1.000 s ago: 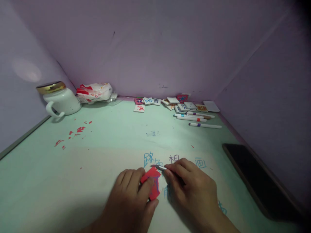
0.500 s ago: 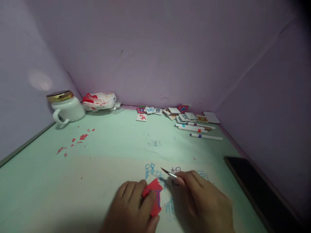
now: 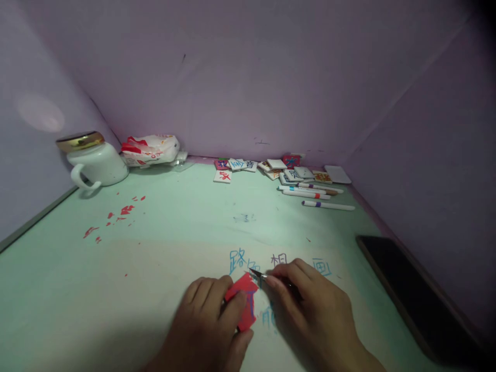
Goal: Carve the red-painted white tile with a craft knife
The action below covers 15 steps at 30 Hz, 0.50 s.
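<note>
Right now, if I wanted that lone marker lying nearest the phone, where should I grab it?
Probably pinch the lone marker mid-barrel from above. It lies flat, apart from the other markers, with bare mat on both sides for the fingers.

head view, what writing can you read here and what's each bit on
"路" in blue on the light sheet past the left hand.
"相" in dark ink, above the right hand.
"画" in blue, right of that hand.
Other blue characters beside the red piece: partly hidden, unreadable.
Characters on the tiles by the wall: too small.
Print on the red-and-white bag: blurred.
</note>
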Motion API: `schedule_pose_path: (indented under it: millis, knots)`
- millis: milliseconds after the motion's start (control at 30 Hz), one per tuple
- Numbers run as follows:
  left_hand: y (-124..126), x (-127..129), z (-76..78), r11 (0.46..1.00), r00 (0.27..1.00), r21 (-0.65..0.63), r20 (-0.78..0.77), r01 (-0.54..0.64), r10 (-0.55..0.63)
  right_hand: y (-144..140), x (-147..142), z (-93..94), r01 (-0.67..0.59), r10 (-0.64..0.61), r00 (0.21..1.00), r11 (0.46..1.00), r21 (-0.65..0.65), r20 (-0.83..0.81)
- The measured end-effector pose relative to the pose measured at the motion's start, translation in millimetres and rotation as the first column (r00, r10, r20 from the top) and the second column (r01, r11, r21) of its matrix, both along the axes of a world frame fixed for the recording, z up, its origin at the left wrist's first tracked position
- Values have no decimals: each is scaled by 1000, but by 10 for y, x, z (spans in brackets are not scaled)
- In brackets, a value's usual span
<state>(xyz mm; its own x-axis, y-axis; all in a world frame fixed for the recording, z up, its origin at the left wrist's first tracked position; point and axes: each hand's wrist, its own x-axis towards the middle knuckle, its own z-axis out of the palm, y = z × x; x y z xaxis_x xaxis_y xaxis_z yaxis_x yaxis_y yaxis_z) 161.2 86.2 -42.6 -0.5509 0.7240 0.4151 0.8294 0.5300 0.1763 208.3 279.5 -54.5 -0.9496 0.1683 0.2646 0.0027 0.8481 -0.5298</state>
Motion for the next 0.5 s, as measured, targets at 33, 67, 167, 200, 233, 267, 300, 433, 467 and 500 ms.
schedule_pose_path:
  millis: [33, 67, 167, 200, 233, 267, 300, 433, 467, 500]
  knots:
    - [2, 5, 2, 1000, 1000, 10, 2, 5, -5, -7, -5, 1, 10, -10, 1000, 1000, -12, -10]
    - [3, 10, 4, 1000, 1000, 19, 2, 10, -10, -17, -11, 2, 16, -16, 1000, 1000, -19, -22]
    - [-3, 28, 19, 999, 1000, 39, 4, 1, -1, -51, -24, 9, 23, -24, 998, 999, -26, -50]
    - [-9, 33, 25, 999, 1000, 39, -1, -11, 11, -59, -27, 12, 34, -35, 998, 999, -30, -50]
    - [-14, 38, 31, 999, 1000, 32, -5, -20, 21, -65, -30, 14, 44, -46, 998, 998, -37, -42]
    - [-20, 41, 35, 999, 1000, 25, -13, -21, 22, -68, -32, 16, 50, -51, 998, 998, -44, -29]
    - [-25, 42, 35, 1000, 1000, 20, -21, -7, 8, -67, -34, 16, 52, -53, 999, 998, -47, -13]
    - [-45, 33, 2, 997, 997, 9, -24, 79, -79, -50, -39, 6, 40, -39, 999, 997, -59, 21]
    - [-49, 28, -9, 997, 997, 7, -21, 81, -80, -47, -39, 2, 45, -44, 999, 997, -62, 19]
    - [-53, 23, -18, 997, 997, 5, -21, 78, -78, -46, -40, -2, 50, -49, 999, 997, -65, 13]
